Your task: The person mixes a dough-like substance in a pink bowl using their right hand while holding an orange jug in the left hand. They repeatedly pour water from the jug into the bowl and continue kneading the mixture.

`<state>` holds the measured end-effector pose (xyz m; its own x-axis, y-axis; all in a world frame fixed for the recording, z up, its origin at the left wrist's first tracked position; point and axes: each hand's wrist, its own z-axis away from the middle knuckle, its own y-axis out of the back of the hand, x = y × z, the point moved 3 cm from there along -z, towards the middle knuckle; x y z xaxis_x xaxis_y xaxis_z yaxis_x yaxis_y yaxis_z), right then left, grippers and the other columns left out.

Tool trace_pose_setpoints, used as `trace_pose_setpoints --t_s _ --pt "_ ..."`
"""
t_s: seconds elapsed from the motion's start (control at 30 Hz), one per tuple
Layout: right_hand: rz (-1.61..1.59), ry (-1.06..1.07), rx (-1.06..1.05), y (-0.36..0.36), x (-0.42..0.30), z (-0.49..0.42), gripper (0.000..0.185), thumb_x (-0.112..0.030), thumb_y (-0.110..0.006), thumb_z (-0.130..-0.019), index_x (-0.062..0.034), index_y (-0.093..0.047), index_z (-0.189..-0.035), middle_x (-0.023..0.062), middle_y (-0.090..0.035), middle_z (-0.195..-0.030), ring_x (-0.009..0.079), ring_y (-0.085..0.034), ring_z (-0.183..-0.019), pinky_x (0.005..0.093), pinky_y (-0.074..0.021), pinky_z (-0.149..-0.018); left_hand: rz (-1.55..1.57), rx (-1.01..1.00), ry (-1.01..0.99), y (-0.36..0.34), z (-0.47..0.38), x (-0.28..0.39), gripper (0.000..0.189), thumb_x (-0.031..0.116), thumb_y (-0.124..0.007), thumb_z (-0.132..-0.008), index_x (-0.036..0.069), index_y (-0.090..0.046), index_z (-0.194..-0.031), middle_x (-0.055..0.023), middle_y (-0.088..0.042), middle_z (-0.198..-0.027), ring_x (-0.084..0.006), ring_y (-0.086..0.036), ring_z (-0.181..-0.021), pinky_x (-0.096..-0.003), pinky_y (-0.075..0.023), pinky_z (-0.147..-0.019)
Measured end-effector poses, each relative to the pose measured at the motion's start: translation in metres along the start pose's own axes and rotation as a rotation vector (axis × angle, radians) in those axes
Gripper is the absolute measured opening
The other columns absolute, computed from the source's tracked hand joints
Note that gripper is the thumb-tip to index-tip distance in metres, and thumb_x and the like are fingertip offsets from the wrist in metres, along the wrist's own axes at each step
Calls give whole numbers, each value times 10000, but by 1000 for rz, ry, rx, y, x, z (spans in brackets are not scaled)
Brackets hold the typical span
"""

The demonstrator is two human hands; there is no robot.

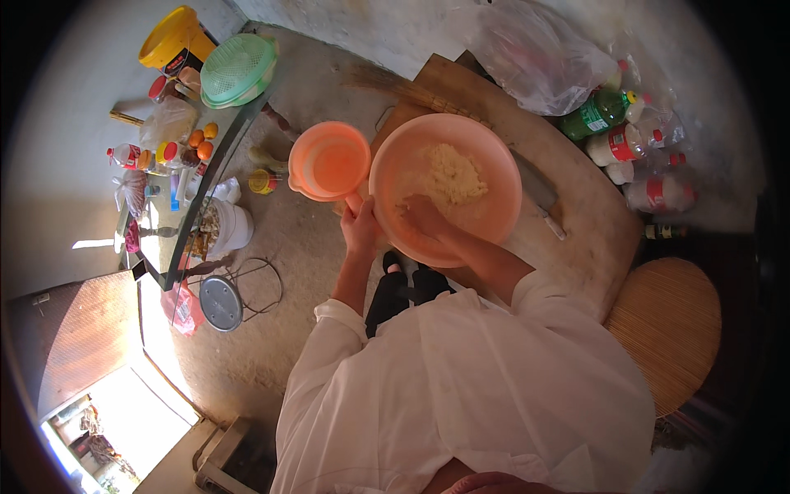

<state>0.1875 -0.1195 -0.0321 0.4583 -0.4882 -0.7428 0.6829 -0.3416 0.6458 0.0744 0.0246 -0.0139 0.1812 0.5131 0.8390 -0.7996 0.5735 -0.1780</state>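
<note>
My left hand [361, 225] is shut around the handle of an orange plastic water dipper [330, 162], just left of a large basin. That basin [507, 157], pinkish-orange plastic, sits on a wooden board and holds a clump of pale, crumbly dough [457, 176] on its far side. Reaching down into the basin is my right hand [426, 216], left of and below the clump. Its fingertips are partly hidden, so I cannot tell whether they grip anything.
A cleaver [536, 182] lies right of the basin on the wooden board [592, 247], with a straw broom [426, 99] behind. Bottles [617, 142] and a plastic bag [537, 58] line the wall. A glass table [207, 185] and a stool [221, 302] stand left.
</note>
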Motion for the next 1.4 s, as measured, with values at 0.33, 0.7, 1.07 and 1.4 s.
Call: trace_pose_setpoints --t_s 0.33,0.7,1.07,1.4 --pt "-118 -134 77 -21 19 -17 302 -229 -612 -930 17 -670 -1096 243 -686 -1107 388 -655 -997 461 -486 -930 5 -9 -25 -5 4 6 373 208 -719 -918 -23 -615 -1191 -97 -682 -1079 -170 -665 -938 -320 -551 -787" --pt "203 -80 -60 -13 69 52 182 -131 -658 -824 4 -720 -929 234 -698 -881 417 -682 -838 487 -530 -747 -44 40 -75 -8 3 9 362 188 -717 -915 -23 -624 -1195 -77 -680 -1087 -155 -657 -944 -298 -543 -805" --pt "-454 -363 491 -1 -1 -53 262 -179 -577 -975 22 -654 -1125 215 -687 -924 283 -686 -926 393 -494 -778 -49 5 -64 -4 -7 -1 401 234 -730 -897 -46 -619 -1161 -102 -682 -1061 -155 -638 -929 -329 -533 -790" --pt "-319 -70 445 45 -45 -74 195 -135 -575 -979 14 -636 -1089 190 -688 -947 278 -690 -946 427 -508 -853 -17 -83 -110 -8 -8 14 348 190 -699 -910 -13 -609 -1178 -62 -665 -1052 -138 -634 -933 -291 -533 -784"
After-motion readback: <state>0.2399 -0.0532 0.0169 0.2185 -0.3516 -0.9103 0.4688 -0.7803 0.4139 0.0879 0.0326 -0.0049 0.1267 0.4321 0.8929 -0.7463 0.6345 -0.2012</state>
